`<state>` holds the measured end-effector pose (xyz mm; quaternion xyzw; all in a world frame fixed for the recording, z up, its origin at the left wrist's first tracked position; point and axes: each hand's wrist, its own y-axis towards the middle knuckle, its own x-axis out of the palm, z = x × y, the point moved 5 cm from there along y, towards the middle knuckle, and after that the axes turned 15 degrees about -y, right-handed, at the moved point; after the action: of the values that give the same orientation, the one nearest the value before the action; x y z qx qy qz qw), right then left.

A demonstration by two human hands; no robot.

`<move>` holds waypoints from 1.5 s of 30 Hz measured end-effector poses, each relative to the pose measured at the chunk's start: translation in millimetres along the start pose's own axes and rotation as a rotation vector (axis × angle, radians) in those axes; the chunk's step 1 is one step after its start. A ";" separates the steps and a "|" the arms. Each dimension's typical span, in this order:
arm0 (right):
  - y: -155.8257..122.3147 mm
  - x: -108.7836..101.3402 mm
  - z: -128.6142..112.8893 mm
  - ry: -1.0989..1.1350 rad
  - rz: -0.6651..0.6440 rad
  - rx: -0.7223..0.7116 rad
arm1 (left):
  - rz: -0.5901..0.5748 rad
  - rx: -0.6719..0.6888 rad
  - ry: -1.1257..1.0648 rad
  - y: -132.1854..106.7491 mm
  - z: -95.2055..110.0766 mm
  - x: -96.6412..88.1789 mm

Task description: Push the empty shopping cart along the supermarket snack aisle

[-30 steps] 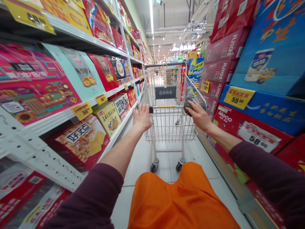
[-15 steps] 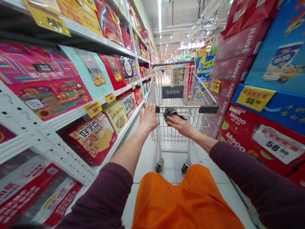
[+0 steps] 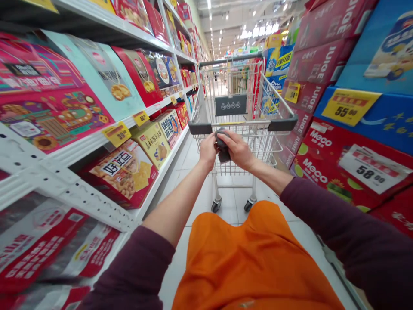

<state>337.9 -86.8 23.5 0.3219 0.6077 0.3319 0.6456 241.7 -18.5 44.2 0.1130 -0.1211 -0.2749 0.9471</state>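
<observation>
Both hands meet around a bunched dark grey cloth (image 3: 223,144) in front of the shopping cart (image 3: 238,125). My left hand (image 3: 208,150) grips the cloth from the left with curled fingers. From the right, my right hand (image 3: 238,150) closes over it, fingers across its top. The cart's handlebar, with dark grey end pieces, lies just beyond the hands. A dark plate (image 3: 230,105) with round marks is fixed to the wire inside the cart. Part of the cloth is hidden by the fingers.
White shelves (image 3: 80,155) with snack boxes and yellow price tags run along the left. Stacked red Meco cartons (image 3: 319,165) and pink Juice cartons (image 3: 318,62) stand close on the right. Pale floor tiles (image 3: 180,172) show between the shelf and cart.
My left hand has left the handlebar's left end and joined my right hand at the cloth. My right hand has moved slightly left with the cloth, now bunched between both hands.
</observation>
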 end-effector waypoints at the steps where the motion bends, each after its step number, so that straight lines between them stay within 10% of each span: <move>1: -2.1 -1.2 0.0 0.001 -0.011 0.000 | 0.003 -0.135 -0.176 -1.1 -10.5 2.7; 5: -22.2 3.0 -6.1 0.043 -0.132 -0.132 | -0.006 -0.450 -0.453 -12.1 -40.5 4.1; 9: -29.0 9.3 -5.2 0.060 -0.236 -0.186 | -0.047 -0.451 -0.293 -19.3 -47.3 -3.5; 15: 20.7 5.5 10.5 -0.094 -0.082 -0.198 | -0.006 0.310 0.610 5.7 12.8 -19.4; 18: 33.8 12.5 14.1 -0.130 -0.084 -0.285 | -0.076 0.450 1.021 13.9 21.3 -20.7; 33: -4.0 34.8 0.2 -0.169 -0.120 -0.622 | -0.252 0.420 1.443 8.2 21.9 -6.1; 45: -15.0 32.3 13.6 -0.270 -0.060 -0.369 | -0.264 0.239 1.599 8.9 28.8 3.4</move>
<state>353.4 -69.1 -6.5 0.2217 0.4543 0.3721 0.7785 240.5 -17.3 74.5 0.3882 0.5765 -0.2058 0.6889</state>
